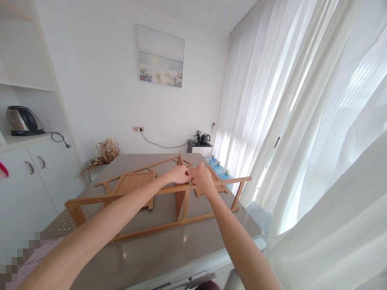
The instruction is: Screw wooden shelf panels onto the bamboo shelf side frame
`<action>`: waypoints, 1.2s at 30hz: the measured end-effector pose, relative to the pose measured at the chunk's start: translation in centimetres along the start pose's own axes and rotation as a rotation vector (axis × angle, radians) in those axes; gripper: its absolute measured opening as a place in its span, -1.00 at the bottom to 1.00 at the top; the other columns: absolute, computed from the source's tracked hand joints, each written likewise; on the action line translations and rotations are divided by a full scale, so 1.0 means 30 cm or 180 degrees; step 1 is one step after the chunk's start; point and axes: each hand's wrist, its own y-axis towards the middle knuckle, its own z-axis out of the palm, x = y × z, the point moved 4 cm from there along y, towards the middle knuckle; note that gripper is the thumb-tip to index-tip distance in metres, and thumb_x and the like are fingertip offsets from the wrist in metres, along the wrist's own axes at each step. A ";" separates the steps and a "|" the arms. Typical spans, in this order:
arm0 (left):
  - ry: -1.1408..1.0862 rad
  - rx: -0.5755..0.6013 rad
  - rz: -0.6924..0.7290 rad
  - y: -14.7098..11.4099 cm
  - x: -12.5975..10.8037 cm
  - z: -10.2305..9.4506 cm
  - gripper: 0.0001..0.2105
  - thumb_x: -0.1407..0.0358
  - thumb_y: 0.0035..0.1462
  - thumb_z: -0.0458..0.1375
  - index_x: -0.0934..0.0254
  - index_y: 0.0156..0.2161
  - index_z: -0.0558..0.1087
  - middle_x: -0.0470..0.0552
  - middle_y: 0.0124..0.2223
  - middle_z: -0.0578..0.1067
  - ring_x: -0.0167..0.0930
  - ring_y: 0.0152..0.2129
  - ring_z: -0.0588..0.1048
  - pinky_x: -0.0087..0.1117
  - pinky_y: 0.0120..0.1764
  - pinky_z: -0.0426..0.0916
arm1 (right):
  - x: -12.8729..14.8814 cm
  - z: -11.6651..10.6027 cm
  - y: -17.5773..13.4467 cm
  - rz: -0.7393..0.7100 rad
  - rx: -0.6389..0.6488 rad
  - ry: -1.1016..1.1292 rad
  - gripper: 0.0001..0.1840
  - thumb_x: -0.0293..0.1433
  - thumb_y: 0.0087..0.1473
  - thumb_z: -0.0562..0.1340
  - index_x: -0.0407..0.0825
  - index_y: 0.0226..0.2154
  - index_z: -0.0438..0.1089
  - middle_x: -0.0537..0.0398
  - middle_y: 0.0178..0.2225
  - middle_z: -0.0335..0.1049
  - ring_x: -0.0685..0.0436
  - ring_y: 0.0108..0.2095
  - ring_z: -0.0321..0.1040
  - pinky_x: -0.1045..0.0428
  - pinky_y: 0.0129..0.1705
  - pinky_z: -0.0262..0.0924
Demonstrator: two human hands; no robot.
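A wooden frame point(165, 190) stands on its long edge across the grey table point(145, 257), with a wooden panel point(180, 199) set crosswise near its middle. Above the crosswise panel, at the frame's upper rail, my left hand point(180, 175) is closed with its fingers pinched. Close on its right, my right hand point(202, 177) is also closed at the same joint. Whatever lies between the fingers is too small or hidden to make out. Behind the frame lie a wooden panel point(134, 183) on the left and another wooden panel point(215, 177) on the right, partly covered by my right hand.
Small loose pieces point(65, 226) lie at the table's left edge, near a screen or sheet with digits point(38, 257). An electric kettle point(22, 121) sits on the left shelf. Dried plants point(107, 152) stand beyond the table. Water bottles point(226, 174) and white curtains point(250, 100) are on the right.
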 end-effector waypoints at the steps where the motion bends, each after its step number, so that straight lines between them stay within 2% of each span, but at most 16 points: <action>1: 0.0086 -0.0034 0.0080 0.002 -0.004 0.005 -0.75 0.10 0.02 0.09 0.22 -0.51 0.42 -0.05 -0.52 0.52 -0.40 -0.59 0.46 -0.44 -0.53 0.21 | -0.002 -0.002 0.002 0.0008 0.0003 0.0026 -0.79 -0.62 0.12 0.01 -0.06 -0.21 0.15 -0.13 -0.23 0.40 -0.22 -0.20 0.37 0.04 -0.34 0.03; 4: 0.0212 -0.0163 0.0250 0.012 -0.007 0.017 -0.76 0.13 0.03 0.08 0.21 -0.52 0.44 -0.04 -0.48 0.55 -0.39 -0.52 0.46 -0.43 -0.52 0.19 | -0.007 -0.007 0.006 0.0017 0.0007 0.0118 -0.81 -0.59 0.15 -0.03 -0.04 -0.21 0.15 -0.09 -0.25 0.40 -0.20 -0.24 0.36 0.05 -0.38 0.02; 10: 0.0109 -0.0153 0.0190 0.016 0.008 0.016 -0.77 0.18 0.06 0.06 0.22 -0.51 0.45 -0.06 -0.52 0.53 -0.43 -0.57 0.45 -0.45 -0.49 0.20 | -0.015 -0.013 0.017 0.0009 0.0100 0.0275 -0.84 -0.53 0.17 -0.02 -0.03 -0.30 0.22 -0.05 -0.31 0.41 -0.16 -0.31 0.38 0.07 -0.38 0.05; 16: 0.0005 -0.0218 0.0307 0.004 -0.004 0.014 -0.81 0.22 0.04 0.07 0.23 -0.51 0.43 -0.08 -0.52 0.52 -0.44 -0.57 0.42 -0.44 -0.49 0.18 | -0.025 -0.016 0.043 -0.0012 0.0238 0.0335 -0.73 -0.46 0.20 0.00 -0.05 -0.46 0.32 -0.03 -0.48 0.42 -0.15 -0.34 0.41 0.09 -0.37 0.08; 23: -0.0026 -0.0208 0.0355 -0.008 -0.013 0.010 -0.80 0.23 0.03 0.06 0.23 -0.56 0.38 -0.08 -0.57 0.50 -0.44 -0.61 0.40 -0.44 -0.50 0.18 | -0.027 -0.013 0.041 0.0035 0.0156 0.0249 -0.70 -0.42 0.19 0.03 -0.04 -0.49 0.38 -0.08 -0.40 0.46 -0.16 -0.28 0.42 0.10 -0.39 0.07; 29: -0.0288 -0.0128 0.0159 -0.031 -0.019 -0.006 -0.81 0.23 0.02 0.04 0.24 -0.52 0.40 -0.09 -0.58 0.48 -0.45 -0.63 0.43 -0.46 -0.49 0.23 | -0.021 -0.010 0.035 -0.0041 0.0138 0.0212 -0.69 -0.43 0.15 0.05 -0.04 -0.54 0.40 -0.06 -0.42 0.45 -0.13 -0.26 0.41 0.11 -0.39 0.05; 36: -0.0022 -0.0251 0.0380 -0.021 -0.017 0.010 -0.78 0.23 0.02 0.05 0.23 -0.58 0.35 -0.09 -0.60 0.44 -0.44 -0.64 0.35 -0.42 -0.53 0.12 | -0.016 -0.009 0.028 -0.0095 0.0195 0.0319 -0.65 -0.41 0.15 0.05 -0.03 -0.61 0.36 -0.03 -0.49 0.43 -0.11 -0.31 0.40 0.11 -0.38 0.05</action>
